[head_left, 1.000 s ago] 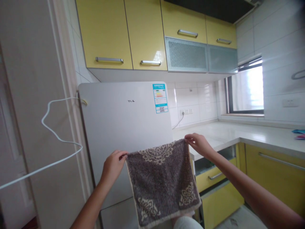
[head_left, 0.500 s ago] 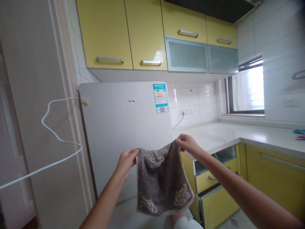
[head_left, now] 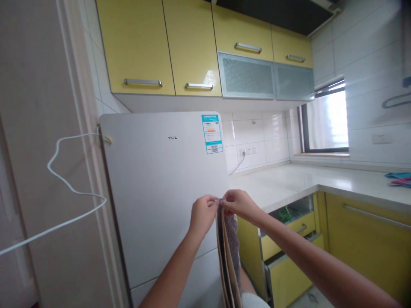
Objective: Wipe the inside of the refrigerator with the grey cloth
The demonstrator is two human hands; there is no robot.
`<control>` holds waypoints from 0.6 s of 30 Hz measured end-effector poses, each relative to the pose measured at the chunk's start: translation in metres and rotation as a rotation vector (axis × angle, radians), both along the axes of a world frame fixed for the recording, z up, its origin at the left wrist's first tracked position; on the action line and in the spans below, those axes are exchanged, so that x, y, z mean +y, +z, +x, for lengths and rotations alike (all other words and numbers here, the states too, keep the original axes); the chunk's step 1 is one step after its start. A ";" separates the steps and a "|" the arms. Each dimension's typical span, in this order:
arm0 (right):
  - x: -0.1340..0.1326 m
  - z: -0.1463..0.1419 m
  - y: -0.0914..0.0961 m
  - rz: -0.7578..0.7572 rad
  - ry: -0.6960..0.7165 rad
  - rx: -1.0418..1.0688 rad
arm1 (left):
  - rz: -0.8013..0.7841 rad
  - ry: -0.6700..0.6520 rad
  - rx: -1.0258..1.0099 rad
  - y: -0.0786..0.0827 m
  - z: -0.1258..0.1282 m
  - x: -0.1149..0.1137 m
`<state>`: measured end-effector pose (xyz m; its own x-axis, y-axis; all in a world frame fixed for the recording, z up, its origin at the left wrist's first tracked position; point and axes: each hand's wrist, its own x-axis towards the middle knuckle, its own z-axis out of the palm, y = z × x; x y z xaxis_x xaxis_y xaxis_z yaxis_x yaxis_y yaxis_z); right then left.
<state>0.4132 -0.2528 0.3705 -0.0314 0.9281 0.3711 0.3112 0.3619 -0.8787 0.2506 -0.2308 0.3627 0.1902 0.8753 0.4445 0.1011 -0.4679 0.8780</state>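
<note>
A brown patterned towel (head_left: 228, 252) hangs folded in half, seen edge-on, in front of the white fridge (head_left: 160, 184). My left hand (head_left: 202, 214) pinches one top corner of it. My right hand (head_left: 239, 204) pinches the other top corner. The two hands touch each other at the fold, so the corners are pressed together. The towel's lower end runs out of the frame at the bottom.
A white wire hanger (head_left: 61, 179) hangs from the fridge's left top corner, next to a door frame. Yellow wall cupboards (head_left: 160, 47) sit above. The white worktop (head_left: 289, 184) runs right to a window; a yellow drawer (head_left: 285, 226) below it stands partly open.
My hands have come together from about shoulder width, folding the spread towel in half. The view has shifted slightly to the right.
</note>
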 end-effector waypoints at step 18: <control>-0.012 0.109 0.006 0.117 0.330 -0.288 | 0.128 -0.066 0.100 0.016 0.029 0.002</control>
<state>0.5219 -0.2651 0.3766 -0.4357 0.8033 0.4061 0.3886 0.5748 -0.7201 0.2800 -0.2288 0.3786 0.2942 0.7968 0.5278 0.1508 -0.5840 0.7976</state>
